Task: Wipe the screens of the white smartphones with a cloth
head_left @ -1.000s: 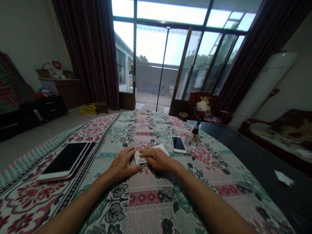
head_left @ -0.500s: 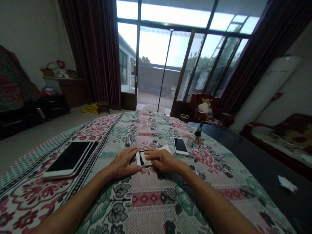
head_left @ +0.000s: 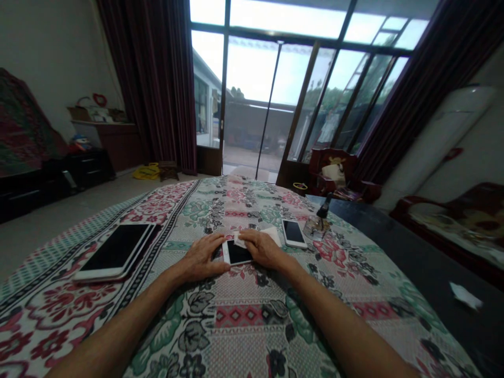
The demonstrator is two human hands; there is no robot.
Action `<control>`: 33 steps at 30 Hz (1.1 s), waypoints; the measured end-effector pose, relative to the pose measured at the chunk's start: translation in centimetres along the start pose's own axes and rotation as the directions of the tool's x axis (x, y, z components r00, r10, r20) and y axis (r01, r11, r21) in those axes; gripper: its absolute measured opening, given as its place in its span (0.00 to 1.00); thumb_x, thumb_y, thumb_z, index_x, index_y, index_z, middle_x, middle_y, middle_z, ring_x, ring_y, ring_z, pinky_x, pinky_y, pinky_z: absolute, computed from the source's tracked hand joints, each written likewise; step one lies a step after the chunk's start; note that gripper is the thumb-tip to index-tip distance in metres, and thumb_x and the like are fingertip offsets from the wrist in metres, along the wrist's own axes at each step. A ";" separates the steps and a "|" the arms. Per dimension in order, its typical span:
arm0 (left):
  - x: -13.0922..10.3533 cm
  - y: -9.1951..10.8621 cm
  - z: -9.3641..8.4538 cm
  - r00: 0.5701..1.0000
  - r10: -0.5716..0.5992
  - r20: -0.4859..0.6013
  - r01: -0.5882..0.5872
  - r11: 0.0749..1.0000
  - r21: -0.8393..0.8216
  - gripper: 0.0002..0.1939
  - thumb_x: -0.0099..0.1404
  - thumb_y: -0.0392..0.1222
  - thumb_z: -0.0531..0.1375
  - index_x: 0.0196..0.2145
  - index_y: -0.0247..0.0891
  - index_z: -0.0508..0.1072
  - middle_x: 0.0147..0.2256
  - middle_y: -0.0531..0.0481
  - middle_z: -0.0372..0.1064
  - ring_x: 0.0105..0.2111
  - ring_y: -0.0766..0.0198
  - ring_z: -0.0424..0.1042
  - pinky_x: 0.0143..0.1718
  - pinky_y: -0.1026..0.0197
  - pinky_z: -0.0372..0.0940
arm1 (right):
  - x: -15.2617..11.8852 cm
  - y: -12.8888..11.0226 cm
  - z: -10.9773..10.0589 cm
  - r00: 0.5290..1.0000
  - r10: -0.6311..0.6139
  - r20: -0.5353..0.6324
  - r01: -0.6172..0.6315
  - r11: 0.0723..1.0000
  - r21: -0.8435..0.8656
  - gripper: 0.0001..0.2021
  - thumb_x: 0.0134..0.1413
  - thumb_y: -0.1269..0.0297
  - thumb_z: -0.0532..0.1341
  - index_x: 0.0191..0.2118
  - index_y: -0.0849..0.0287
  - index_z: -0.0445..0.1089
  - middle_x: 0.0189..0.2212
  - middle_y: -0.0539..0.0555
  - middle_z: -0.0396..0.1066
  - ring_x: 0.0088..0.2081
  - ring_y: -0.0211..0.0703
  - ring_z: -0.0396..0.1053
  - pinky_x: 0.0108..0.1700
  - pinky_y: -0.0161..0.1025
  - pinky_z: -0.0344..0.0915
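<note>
A white smartphone with a black screen lies flat on the patterned tablecloth in front of me. My left hand grips its left end, the thumb at the near edge and the fingers at the far edge. With bent fingers, my right hand presses a small white tissue to the screen's far edge; that hand hides the phone's right end. Behind my right hand lies a flat white sheet, partly covered. A second white phone rests just to the right.
Two stacked white tablets lie at the left. Beyond the second phone stands a clear bottle with a black top. A crumpled white tissue is on the dark surface at the right. A wooden chair stands behind the table.
My right hand has moved the tissue from the middle of the screen to its far edge, uncovering more black screen. The left hand keeps its hold, and the view has shifted slightly.
</note>
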State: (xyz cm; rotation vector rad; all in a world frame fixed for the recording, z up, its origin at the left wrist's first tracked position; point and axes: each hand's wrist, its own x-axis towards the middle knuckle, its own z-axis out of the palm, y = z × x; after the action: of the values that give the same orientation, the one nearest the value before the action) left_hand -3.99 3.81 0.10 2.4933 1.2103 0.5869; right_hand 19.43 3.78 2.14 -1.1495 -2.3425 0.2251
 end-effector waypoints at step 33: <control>0.2 0.2 0.3 0.999 -0.041 0.014 0.040 0.997 0.068 0.37 0.56 0.52 0.62 0.60 0.37 0.62 0.63 0.41 0.56 0.63 0.47 0.55 0.63 0.46 0.50 | -1.3 1.4 -1.1 0.989 -0.147 0.028 0.142 0.982 0.124 0.18 0.62 0.72 0.50 0.50 0.55 0.72 0.54 0.54 0.70 0.56 0.45 0.66 0.60 0.51 0.61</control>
State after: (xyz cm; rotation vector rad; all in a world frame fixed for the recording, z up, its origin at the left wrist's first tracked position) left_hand -3.63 3.84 -0.04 2.5178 1.2919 0.5234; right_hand 21.63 3.60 2.13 -0.9205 -2.3966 0.3343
